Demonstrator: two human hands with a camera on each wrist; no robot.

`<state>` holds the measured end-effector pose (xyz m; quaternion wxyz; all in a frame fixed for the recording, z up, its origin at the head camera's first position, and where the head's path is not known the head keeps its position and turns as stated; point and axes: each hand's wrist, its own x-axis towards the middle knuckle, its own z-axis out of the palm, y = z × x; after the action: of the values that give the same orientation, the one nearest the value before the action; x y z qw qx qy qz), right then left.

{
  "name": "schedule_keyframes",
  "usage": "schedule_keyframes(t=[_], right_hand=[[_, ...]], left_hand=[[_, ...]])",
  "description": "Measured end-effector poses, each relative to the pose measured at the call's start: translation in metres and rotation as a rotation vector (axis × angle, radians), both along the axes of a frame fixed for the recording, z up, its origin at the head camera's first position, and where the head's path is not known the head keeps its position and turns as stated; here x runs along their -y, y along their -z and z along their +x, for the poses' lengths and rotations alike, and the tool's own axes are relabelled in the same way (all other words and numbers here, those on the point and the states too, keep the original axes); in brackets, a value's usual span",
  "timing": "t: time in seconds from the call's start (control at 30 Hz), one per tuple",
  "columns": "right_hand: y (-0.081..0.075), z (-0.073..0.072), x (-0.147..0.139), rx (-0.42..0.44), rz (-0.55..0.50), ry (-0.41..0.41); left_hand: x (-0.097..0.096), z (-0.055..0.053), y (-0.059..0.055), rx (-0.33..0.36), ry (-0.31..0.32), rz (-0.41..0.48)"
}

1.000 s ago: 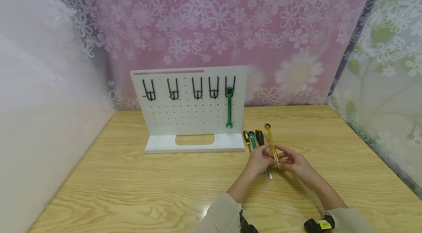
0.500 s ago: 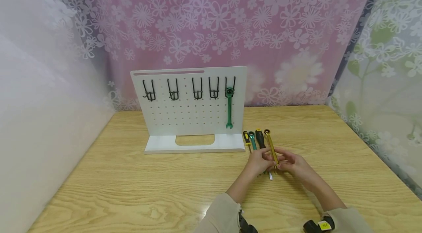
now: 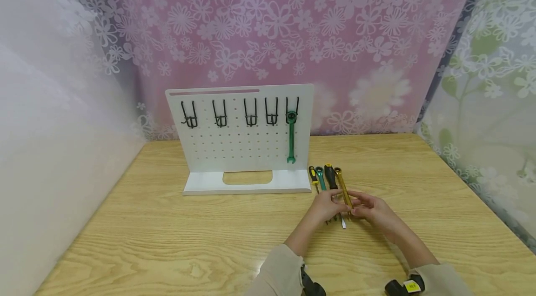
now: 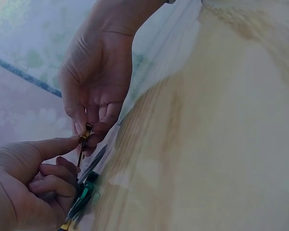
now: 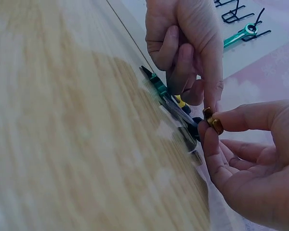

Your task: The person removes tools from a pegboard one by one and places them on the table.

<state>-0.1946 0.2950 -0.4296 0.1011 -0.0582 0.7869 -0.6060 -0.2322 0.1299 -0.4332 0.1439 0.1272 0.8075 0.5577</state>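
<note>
A gold ratchet wrench (image 3: pixel 342 186) slants between my hands at the right of the head view, ring end away from me. My right hand (image 3: pixel 377 214) pinches its open end (image 5: pixel 214 124) between thumb and fingers. My left hand (image 3: pixel 323 208) holds it from the other side, thumb at the same end and other fingers curled in the left wrist view. Left of the wrench lie a black screwdriver (image 3: pixel 330 176) with a yellow cap, a green ratchet wrench (image 3: pixel 320 177) and a smaller yellow-black screwdriver (image 3: pixel 313 175). My left hand covers parts of these tools.
A white pegboard (image 3: pixel 238 147) stands behind and to the left, with several black hooks (image 3: pixel 251 114). Another green wrench (image 3: pixel 291 140) hangs on its rightmost hook. The wooden table (image 3: pixel 167 240) runs back to a pink flowered curtain (image 3: pixel 259 30).
The gold wrench's ring end has come down and slightly left, close beside the black screwdriver. Both hands keep hold of its near end and have shifted slightly left.
</note>
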Motion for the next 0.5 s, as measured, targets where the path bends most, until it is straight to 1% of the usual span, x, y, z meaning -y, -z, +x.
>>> schedule_keyframes(t=[0.1, 0.4, 0.5], right_hand=[[0.0010, -0.0001, -0.0002, 0.003, -0.001, 0.002], [0.0028, -0.0009, -0.0006, -0.015, 0.025, 0.012], [0.0037, -0.0010, 0.0000, -0.028, 0.052, 0.011]], left_hand=[[0.0001, -0.0002, 0.0007, -0.004, 0.002, -0.021], [-0.0005, 0.0006, 0.0010, -0.008, -0.003, -0.036], [-0.0007, 0.0011, 0.0010, -0.014, -0.006, -0.042]])
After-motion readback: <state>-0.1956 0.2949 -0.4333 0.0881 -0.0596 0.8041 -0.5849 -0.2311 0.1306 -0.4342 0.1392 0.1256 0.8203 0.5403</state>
